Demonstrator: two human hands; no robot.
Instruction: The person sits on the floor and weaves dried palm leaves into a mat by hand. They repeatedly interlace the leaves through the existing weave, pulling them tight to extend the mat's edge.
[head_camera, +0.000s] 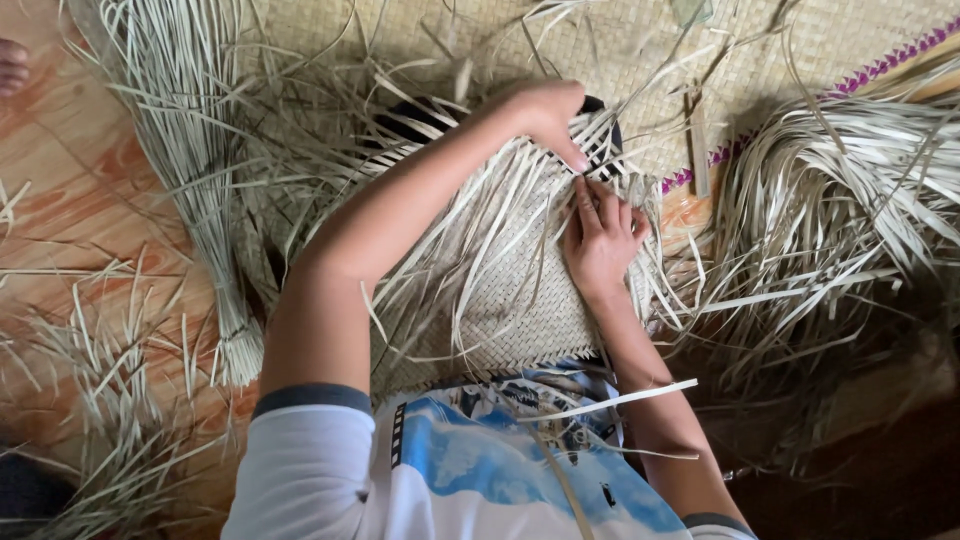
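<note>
Woven mat panel (520, 290) at frame centre, on lap. Left hand (545, 115) pinches pale leaf strip (590, 140) at working edge, upper centre. Right hand (600, 240) pressed flat, fingers together, likely pinning weave steady. Loose strip bundle (840, 190) at right, second bundle (190, 150) upper left, both near.

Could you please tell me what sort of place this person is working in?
Probably a home floor used for mat weaving: a half-woven mat under both hands, bundles of loose straw strips around, and a finished woven mat spread on the floor.
</note>
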